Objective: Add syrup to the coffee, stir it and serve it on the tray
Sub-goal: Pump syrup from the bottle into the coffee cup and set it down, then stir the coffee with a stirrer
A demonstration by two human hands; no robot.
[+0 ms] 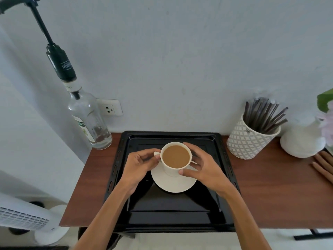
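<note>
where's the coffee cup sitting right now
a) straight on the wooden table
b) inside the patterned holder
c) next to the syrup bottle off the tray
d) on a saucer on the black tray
d: the coffee cup sits on a white saucer that rests on the black tray, with both hands around the cup.

A plain pale grey-white wall (180, 60) fills the upper view, lit evenly by soft light. A white power socket (110, 107) sits low on it, just above the back edge of a reddish-brown wooden table (270, 192). At the lower left, on a light floor (180, 240), stands a white fan (23, 219) on a round base. A black table leg (313, 233) shows at lower right.
</note>
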